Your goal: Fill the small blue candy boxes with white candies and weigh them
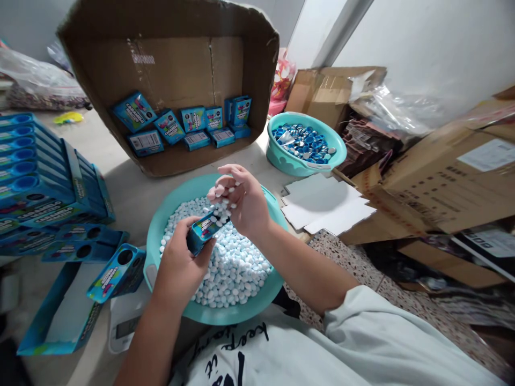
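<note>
My left hand [179, 265] grips a small blue candy box [201, 231], tilted over a turquoise basin [237, 316]. The basin holds a heap of small white and pale blue candies [241, 271]. Cupped just above the box, my right hand [249, 201] has some candies in its bent fingers. Several of them tumble between that hand and the end of the box, whose opening is covered by candies. Another blue candy box [116, 272] with a round dark hole leans near a white scale [123, 324], left of the basin.
A cardboard carton [177, 69] on its side holds several blue boxes. Stacked candy boxes [36, 182] stand at left above an open blue tray [60, 316]. Right of the carton are a second basin [281, 161] of blue caps and white card sheets [325, 201].
</note>
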Demonstrator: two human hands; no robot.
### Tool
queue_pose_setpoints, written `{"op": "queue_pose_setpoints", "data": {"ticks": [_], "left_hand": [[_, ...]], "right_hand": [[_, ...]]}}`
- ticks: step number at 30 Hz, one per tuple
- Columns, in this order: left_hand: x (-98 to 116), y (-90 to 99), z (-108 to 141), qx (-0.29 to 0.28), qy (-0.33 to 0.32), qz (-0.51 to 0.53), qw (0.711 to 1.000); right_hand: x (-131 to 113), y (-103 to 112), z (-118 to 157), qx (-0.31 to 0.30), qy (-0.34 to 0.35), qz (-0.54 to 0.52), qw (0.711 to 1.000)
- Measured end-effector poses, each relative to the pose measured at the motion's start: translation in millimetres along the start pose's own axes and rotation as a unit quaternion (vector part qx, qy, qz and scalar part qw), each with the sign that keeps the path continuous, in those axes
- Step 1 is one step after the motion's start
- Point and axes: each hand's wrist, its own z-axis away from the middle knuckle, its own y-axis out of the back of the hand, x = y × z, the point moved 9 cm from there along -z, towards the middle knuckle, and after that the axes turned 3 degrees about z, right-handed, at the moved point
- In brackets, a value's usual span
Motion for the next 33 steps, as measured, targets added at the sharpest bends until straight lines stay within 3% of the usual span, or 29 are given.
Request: {"op": "queue_pose_setpoints", "data": {"ticks": [14, 17, 19, 20, 22, 24, 26, 31, 33], "left_hand": [[8.6, 8.7, 1.3, 0.045, -0.033, 0.038, 0.998], [6.1, 12.8, 2.4, 0.066, -0.020, 0.047, 0.996], [4.4, 16.0, 3.5, 0.086, -0.014, 0.053, 0.995], [3.5, 17.8, 4.0, 0.098, -0.011, 0.055, 0.994], [2.1, 21.9, 4.8, 0.124, -0.010, 0.058, 0.991], [0.6, 26.1, 4.8, 0.148, -0.014, 0.071, 0.986], [-1.3, 29.3, 3.8, 0.164, -0.022, 0.101, 0.981], [-8.3, 32.5, -0.8, 0.174, -0.026, 0.153, 0.972], [-9.6, 31.1, -2.7, 0.168, -0.019, 0.146, 0.975]], "right_hand": [[-7.1, -29.8, 18.1, -0.162, 0.081, 0.120, 0.976], [-13.8, -22.1, 12.6, -0.152, 0.119, 0.151, 0.970], [-12.9, -4.6, -2.3, -0.099, 0.131, 0.217, 0.962], [-6.4, 5.1, -11.5, -0.072, 0.113, 0.289, 0.948], [18.8, 21.5, -26.3, -0.052, 0.033, 0.472, 0.880], [48.6, 30.0, -27.1, -0.078, -0.049, 0.607, 0.789], [69.8, 26.5, -13.9, -0.113, -0.077, 0.658, 0.740], [86.3, 9.8, 37.3, -0.189, -0.102, 0.673, 0.708], [83.6, 13.7, 48.8, -0.185, -0.135, 0.639, 0.735]]}}
